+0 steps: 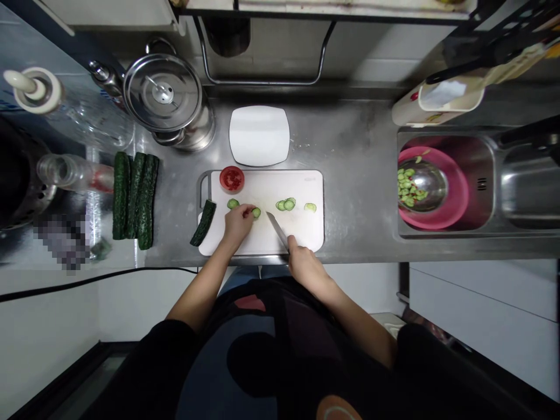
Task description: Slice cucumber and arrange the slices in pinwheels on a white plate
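A white cutting board lies on the steel counter. My left hand is closed on a short piece of cucumber near the board's middle. My right hand grips a knife by its handle, the blade pointing up-left toward the cucumber piece. Several cucumber slices lie to the right of the blade, and one slice sits left of my hand. A dark cucumber end rests on the board's left edge. A halved tomato sits at the board's top left.
Three whole cucumbers lie left of the board. A lidded steel pot and a white plate stand behind it. To the right, a sink holds a pink basin with a steel bowl of green scraps. Bottles stand at the far left.
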Demonstrator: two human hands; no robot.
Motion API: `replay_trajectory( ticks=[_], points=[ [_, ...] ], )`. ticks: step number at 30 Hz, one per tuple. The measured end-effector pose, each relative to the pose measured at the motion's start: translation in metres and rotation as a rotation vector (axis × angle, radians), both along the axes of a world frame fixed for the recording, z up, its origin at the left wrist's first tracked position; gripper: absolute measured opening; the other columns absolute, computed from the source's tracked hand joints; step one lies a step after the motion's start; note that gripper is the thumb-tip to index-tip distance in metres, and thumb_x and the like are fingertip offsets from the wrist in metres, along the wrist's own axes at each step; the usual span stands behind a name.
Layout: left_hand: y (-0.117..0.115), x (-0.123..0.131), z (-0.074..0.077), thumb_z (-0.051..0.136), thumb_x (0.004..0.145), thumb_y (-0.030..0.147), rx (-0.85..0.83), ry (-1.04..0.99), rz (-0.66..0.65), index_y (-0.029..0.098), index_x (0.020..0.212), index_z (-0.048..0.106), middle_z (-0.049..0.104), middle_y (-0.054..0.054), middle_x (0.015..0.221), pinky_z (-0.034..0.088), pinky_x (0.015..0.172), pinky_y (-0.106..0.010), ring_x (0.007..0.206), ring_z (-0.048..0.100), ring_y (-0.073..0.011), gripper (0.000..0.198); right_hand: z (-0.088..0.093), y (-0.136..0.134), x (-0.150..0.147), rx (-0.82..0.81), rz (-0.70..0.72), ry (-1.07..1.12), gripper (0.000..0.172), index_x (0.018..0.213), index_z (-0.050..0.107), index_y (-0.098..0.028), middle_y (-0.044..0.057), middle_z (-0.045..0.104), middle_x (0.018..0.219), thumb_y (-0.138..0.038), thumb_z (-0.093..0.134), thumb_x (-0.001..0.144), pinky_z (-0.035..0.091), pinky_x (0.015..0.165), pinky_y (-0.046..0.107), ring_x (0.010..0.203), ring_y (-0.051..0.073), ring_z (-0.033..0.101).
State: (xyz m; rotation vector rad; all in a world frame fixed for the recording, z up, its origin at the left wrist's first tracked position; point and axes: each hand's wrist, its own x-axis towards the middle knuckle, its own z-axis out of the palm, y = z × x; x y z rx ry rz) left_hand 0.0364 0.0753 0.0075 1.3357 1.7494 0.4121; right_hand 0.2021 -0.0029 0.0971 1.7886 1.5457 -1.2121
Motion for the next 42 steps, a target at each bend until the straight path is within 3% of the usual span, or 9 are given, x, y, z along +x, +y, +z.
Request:
replay_trajectory(
  ticks=[4, 8, 12, 20, 23, 28, 31, 36, 42],
  points=[
    [-0.005, 0.001, 0.002, 0.062, 0.072, 0.014, -0.103, -0.002, 0.05, 0.019, 0.085, 0.068, 0.068, 0.002, 0.075, 0.049, 0.071, -0.024, 0.07, 0.064, -0.0138, 0.015, 0.0, -0.001, -0.001, -0.003, -0.001, 0.002, 0.046, 0.125, 0.038, -0.018, 0.011, 0.068, 0.093, -0.002, 0.04, 0.081, 0.043, 0.069, 0.028, 0.092, 0.026, 0.067],
    [-0.007, 0.002, 0.01, 0.062, 0.072, 0.013, -0.076, 0.067, -0.048, 0.021, 0.088, 0.069, 0.066, 0.004, 0.067, 0.048, 0.072, -0.024, 0.069, 0.064, -0.0146, 0.019, -0.001, -0.002, -0.002, 0.007, 0.001, 0.008, 0.047, 0.125, 0.039, -0.017, 0.012, 0.068, 0.093, -0.002, 0.04, 0.081, 0.044, 0.07, 0.029, 0.092, 0.027, 0.067],
    [-0.006, 0.002, 0.017, 0.063, 0.074, 0.016, -0.127, 0.05, -0.061, 0.021, 0.075, 0.067, 0.062, 0.004, 0.058, 0.049, 0.071, -0.025, 0.065, 0.065, -0.0144, 0.006, -0.001, -0.003, -0.002, 0.009, -0.007, 0.014, 0.045, 0.124, 0.039, -0.017, 0.012, 0.068, 0.093, -0.004, 0.04, 0.081, 0.045, 0.069, 0.03, 0.092, 0.027, 0.067],
    [-0.005, 0.015, 0.008, 0.059, 0.081, 0.016, -0.382, -0.25, 0.296, 0.016, 0.081, 0.058, 0.065, 0.001, 0.064, 0.047, 0.051, -0.019, 0.055, 0.066, -0.0117, 0.001, 0.0, 0.0, -0.005, 0.002, -0.011, -0.013, 0.045, 0.124, 0.04, -0.017, 0.013, 0.068, 0.094, -0.002, 0.039, 0.081, 0.044, 0.068, 0.029, 0.092, 0.026, 0.067],
    [-0.008, 0.014, 0.002, 0.058, 0.082, 0.017, -0.324, -0.183, 0.25, 0.017, 0.084, 0.059, 0.066, 0.001, 0.066, 0.049, 0.053, -0.021, 0.055, 0.066, -0.0123, 0.002, 0.0, 0.001, -0.006, -0.008, -0.008, -0.031, 0.045, 0.124, 0.04, -0.017, 0.012, 0.068, 0.094, -0.001, 0.039, 0.082, 0.044, 0.069, 0.028, 0.093, 0.025, 0.067],
    [-0.022, 0.002, -0.004, 0.064, 0.08, 0.021, 0.046, 0.131, -0.048, 0.02, 0.09, 0.063, 0.068, -0.002, 0.075, 0.051, 0.076, -0.029, 0.075, 0.067, -0.0176, 0.011, 0.003, 0.001, -0.011, 0.003, 0.015, -0.03, 0.048, 0.129, 0.038, -0.017, 0.012, 0.069, 0.096, 0.0, 0.038, 0.083, 0.044, 0.071, 0.027, 0.093, 0.023, 0.067],
    [-0.032, -0.004, -0.01, 0.062, 0.08, 0.018, 0.21, 0.18, -0.18, 0.02, 0.096, 0.066, 0.068, -0.005, 0.09, 0.05, 0.084, -0.031, 0.087, 0.064, -0.0189, 0.017, 0.005, 0.001, -0.017, 0.024, 0.041, -0.014, 0.05, 0.131, 0.038, -0.016, 0.013, 0.069, 0.099, 0.001, 0.035, 0.084, 0.045, 0.074, 0.027, 0.095, 0.022, 0.067],
    [-0.04, -0.006, -0.024, 0.059, 0.084, 0.018, 0.297, 0.176, -0.204, 0.019, 0.107, 0.067, 0.065, -0.006, 0.093, 0.05, 0.085, -0.03, 0.09, 0.063, -0.0186, 0.024, 0.007, 0.004, -0.029, 0.034, 0.066, -0.015, 0.049, 0.13, 0.041, -0.014, 0.015, 0.069, 0.101, 0.003, 0.032, 0.086, 0.046, 0.075, 0.028, 0.097, 0.023, 0.067],
    [-0.039, -0.005, -0.029, 0.059, 0.086, 0.021, 0.319, 0.174, -0.207, 0.021, 0.106, 0.069, 0.066, -0.005, 0.093, 0.049, 0.086, -0.03, 0.089, 0.062, -0.0178, 0.023, 0.01, 0.007, -0.034, 0.017, 0.059, -0.045, 0.043, 0.13, 0.043, -0.014, 0.016, 0.069, 0.102, 0.001, 0.034, 0.09, 0.047, 0.075, 0.026, 0.098, 0.023, 0.068]
  ],
)
